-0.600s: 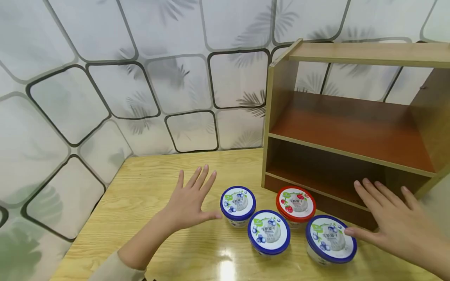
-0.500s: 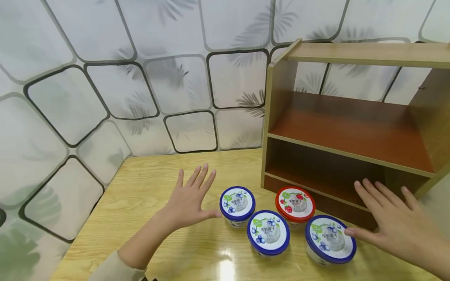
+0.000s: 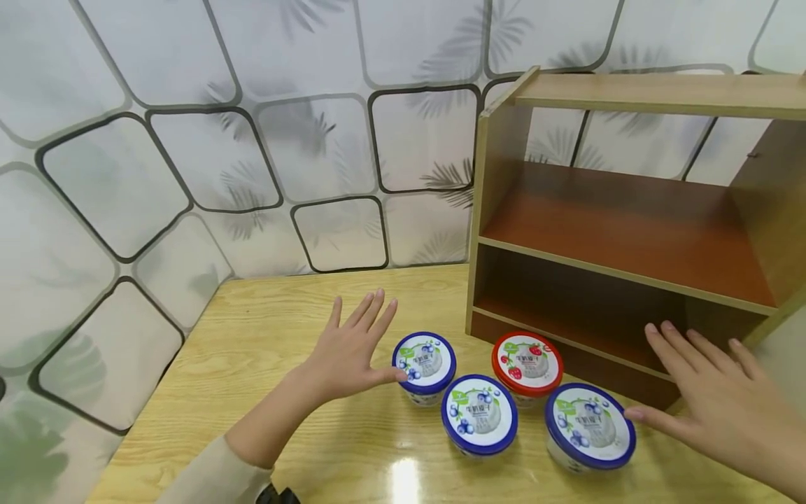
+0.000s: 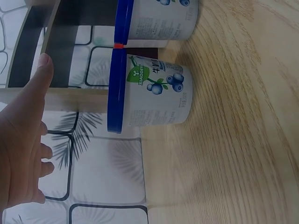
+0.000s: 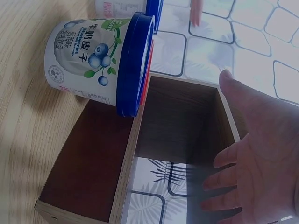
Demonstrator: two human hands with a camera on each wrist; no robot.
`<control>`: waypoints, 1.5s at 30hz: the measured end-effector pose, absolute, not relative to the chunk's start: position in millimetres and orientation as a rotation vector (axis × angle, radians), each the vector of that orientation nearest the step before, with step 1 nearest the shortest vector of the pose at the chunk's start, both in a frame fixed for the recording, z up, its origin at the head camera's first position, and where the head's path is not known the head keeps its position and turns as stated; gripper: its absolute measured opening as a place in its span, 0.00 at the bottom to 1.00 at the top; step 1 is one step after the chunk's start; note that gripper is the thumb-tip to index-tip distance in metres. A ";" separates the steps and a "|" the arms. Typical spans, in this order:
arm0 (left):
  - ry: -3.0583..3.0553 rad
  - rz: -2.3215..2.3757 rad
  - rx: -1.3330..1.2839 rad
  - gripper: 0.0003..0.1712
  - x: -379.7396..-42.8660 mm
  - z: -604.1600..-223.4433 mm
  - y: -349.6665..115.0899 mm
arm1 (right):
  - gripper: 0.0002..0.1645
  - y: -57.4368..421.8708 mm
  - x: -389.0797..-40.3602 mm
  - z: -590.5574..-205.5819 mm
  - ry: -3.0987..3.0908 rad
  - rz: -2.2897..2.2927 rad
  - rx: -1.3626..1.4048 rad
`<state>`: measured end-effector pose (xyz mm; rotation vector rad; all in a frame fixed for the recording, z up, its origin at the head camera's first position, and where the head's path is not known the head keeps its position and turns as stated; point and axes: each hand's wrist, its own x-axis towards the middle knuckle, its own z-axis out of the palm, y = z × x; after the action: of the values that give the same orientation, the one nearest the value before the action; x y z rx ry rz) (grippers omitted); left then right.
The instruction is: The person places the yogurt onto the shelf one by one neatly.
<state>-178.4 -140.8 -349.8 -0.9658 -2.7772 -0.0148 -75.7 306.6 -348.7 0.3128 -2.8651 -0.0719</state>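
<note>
Several lidded tubs stand upright on the wooden table. Three have blue lids with blueberry prints: a left tub (image 3: 425,362), a middle tub (image 3: 480,414) and a right tub (image 3: 590,425). A red-lidded strawberry tub (image 3: 527,364) sits behind, between the middle and right ones. My left hand (image 3: 349,353) hovers with fingers spread, its thumb tip overlapping the left tub's lid in the head view. Fingers also spread, my right hand (image 3: 720,399) is held beside the right tub, thumb tip close to its lid. Both hands hold nothing. In the right wrist view the blueberry tub (image 5: 88,58) appears sideways.
A wooden shelf unit (image 3: 630,276) with reddish-brown boards stands at the back right, just behind the tubs. Bare table (image 3: 271,329) extends to the left. A patterned curtain-like backdrop (image 3: 302,154) rises behind and at the left.
My left hand has shifted slightly right and up, its thumb now over the left tub's lid edge. My right hand has moved slightly right. The tubs stay put.
</note>
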 end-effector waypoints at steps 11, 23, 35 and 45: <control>-2.771 -0.006 -0.996 0.64 -184.1 -349.9 -133.8 | 0.61 309.7 -79.4 -343.8 -2.868 -0.036 0.275; -2.748 0.002 -1.038 0.64 -189.9 -349.5 -127.4 | 0.57 315.0 -85.6 -338.1 -2.964 -0.052 0.113; -2.717 -0.014 -1.097 0.61 -197.8 -351.3 -123.5 | 0.55 326.5 -84.9 -332.6 -3.014 -0.080 -0.006; -2.714 -0.044 -1.088 0.49 -204.5 -348.6 -117.2 | 0.58 344.0 -86.9 -335.9 -2.981 -0.006 -0.028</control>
<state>-204.5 -117.2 -348.6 -1.0883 -2.7138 -0.0438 -86.9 344.0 -335.9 -0.0276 -2.9809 -0.0059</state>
